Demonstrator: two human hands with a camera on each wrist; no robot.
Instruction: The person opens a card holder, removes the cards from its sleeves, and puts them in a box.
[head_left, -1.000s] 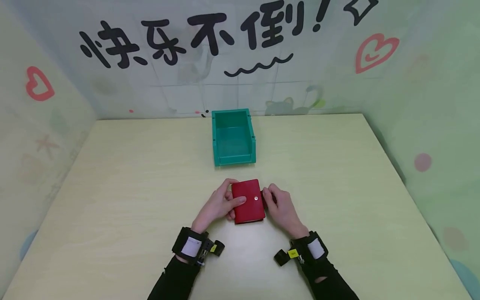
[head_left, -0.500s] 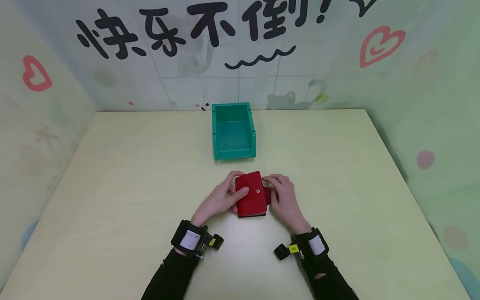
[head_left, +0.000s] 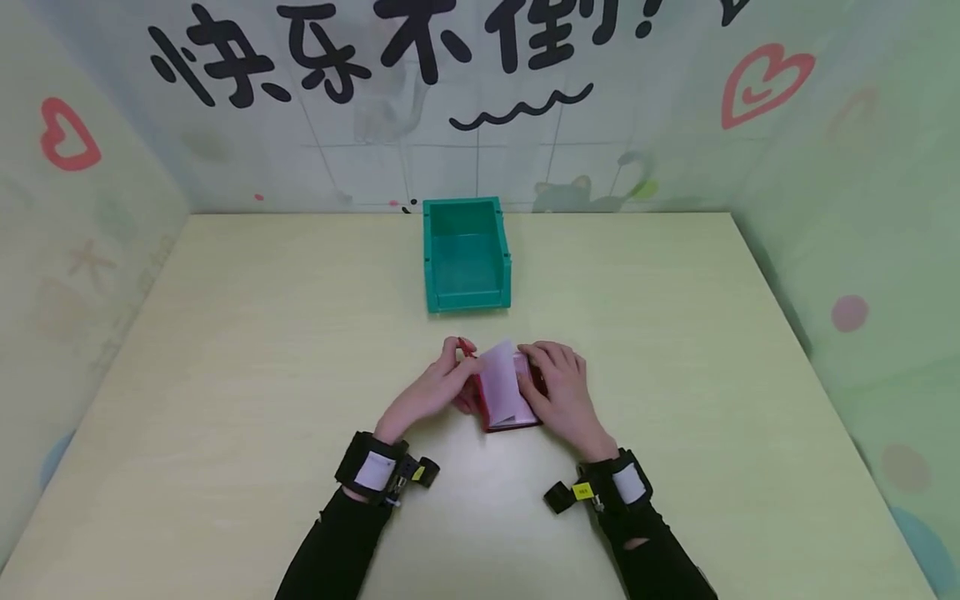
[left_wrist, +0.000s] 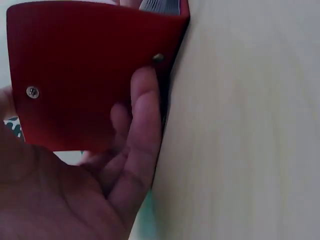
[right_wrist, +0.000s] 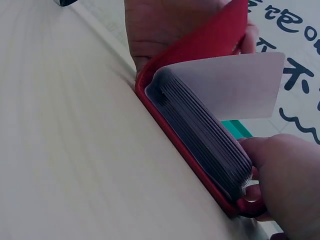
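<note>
A red card holder (left_wrist: 75,65) with metal snap studs is held partly open near the middle of the table. My left hand (head_left: 429,389) grips its front cover, which is swung up and to the left. In the left wrist view, fingers of that hand lie across the cover's outer face. My right hand (head_left: 564,397) holds the right side, its thumb on the inner pages. A thick stack of clear plastic sleeves (right_wrist: 207,137) fills the holder in the right wrist view. One translucent sleeve (head_left: 497,379) stands raised between both hands.
Behind the hands, a teal open-front bin (head_left: 468,302) stands near the back edge of the pale wooden table (head_left: 262,333). Printed cloth walls (head_left: 247,167) enclose the back and both sides.
The card holder was closed with its front cover facing up. Its strap came loose on the right, and the cover has now swung left, showing the sleeves.
</note>
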